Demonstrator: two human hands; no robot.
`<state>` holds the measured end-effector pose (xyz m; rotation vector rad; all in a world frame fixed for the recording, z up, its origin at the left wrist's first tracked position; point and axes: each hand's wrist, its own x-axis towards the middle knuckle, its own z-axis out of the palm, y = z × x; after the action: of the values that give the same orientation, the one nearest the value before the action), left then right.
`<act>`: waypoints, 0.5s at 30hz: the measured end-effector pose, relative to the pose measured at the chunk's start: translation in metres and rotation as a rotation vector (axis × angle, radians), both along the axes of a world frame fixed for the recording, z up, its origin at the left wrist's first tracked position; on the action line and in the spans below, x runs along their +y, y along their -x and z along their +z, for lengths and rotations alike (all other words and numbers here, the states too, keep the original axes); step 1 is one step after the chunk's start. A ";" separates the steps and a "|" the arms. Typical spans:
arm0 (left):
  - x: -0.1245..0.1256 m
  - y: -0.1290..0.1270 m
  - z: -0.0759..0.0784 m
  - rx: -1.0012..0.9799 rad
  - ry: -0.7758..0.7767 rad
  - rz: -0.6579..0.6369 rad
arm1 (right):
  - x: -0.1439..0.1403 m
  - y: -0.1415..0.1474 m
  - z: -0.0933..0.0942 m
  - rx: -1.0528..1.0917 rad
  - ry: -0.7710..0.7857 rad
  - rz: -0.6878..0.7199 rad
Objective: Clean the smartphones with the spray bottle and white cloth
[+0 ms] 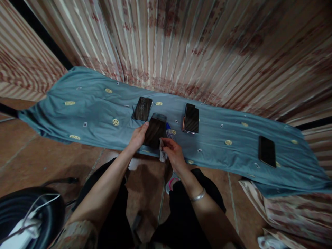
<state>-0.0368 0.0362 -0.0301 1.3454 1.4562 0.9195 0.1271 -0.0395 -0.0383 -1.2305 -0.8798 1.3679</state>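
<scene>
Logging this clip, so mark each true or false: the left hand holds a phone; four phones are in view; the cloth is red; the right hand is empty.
1. The left hand holds a phone: true.
2. Four phones are in view: true, with others at and.
3. The cloth is red: false, it is blue-grey with yellow spots.
4. The right hand is empty: false, its fingers pinch a small white wipe.

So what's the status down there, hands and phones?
Left hand grips a dark phone. Right hand pinches a white cloth at its corner. Small blue-capped bottle alongside; three more phones on the blue sheet.
</scene>
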 end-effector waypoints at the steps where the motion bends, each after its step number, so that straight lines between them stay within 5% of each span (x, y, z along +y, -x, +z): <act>1: 0.001 0.000 0.001 0.042 -0.002 0.005 | 0.001 0.001 -0.001 0.001 0.002 -0.007; 7: 0.003 0.002 0.012 0.338 -0.050 0.003 | 0.003 0.004 -0.005 0.007 0.014 -0.021; 15: 0.005 0.001 0.014 0.380 -0.095 -0.016 | -0.002 0.011 -0.012 -0.206 -0.038 0.076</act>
<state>-0.0379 0.0410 -0.0157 1.6667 1.6991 0.7569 0.1164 -0.0416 -0.0505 -1.3369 -1.1013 1.2929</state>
